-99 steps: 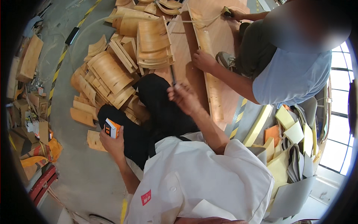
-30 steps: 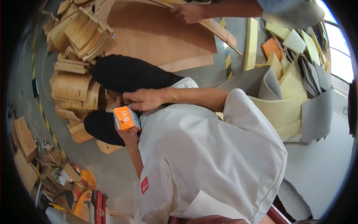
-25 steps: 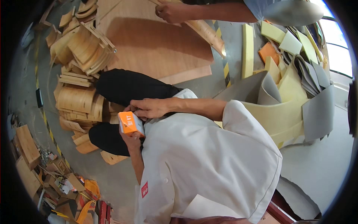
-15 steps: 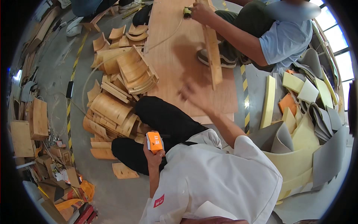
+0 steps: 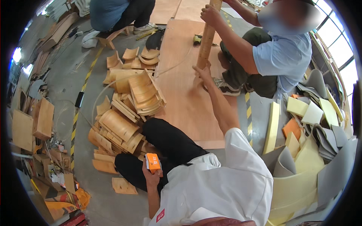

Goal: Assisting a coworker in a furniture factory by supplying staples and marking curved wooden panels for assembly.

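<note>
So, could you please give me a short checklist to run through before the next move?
1. Box in hand: ok, the left hand holds it.
2. Board held at its near end: ok, by the right hand.
3. Board held farther up: ok, by a co-worker's hand.
4. Sheet free of tools: not ok, a tool lies on it.
5. Box contents: cannot tell, they are hidden.

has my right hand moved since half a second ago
Yes: forward over the plywood sheet, farther from its near edge; the right hand is now at the near end of the wooden strip.
</note>
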Demonstrator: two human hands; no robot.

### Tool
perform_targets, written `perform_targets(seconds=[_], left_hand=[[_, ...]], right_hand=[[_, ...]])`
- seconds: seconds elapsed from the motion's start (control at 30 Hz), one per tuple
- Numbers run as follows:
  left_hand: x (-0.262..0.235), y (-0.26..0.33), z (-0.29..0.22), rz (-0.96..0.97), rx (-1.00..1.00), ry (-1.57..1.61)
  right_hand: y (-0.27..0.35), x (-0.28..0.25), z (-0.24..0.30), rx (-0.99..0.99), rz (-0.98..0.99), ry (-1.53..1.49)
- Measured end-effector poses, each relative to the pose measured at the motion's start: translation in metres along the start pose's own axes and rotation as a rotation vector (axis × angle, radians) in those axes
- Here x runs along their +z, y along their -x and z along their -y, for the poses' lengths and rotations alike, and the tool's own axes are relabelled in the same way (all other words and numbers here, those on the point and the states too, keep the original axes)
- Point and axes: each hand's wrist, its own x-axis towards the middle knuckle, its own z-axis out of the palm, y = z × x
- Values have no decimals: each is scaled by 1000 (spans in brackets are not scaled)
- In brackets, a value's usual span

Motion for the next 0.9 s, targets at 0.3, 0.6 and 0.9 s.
perform_targets(seconds=[0.3, 0.6, 0.9], left_hand=[[-6, 20, 35, -208, 64, 5], [-5, 12, 31, -153, 17, -81], [-63, 36, 61, -364, -63, -409]], right_hand=[[-47, 77, 132, 447, 309, -507], [104, 38, 288, -342, 1061, -719], [292, 63, 112, -153, 599, -100]])
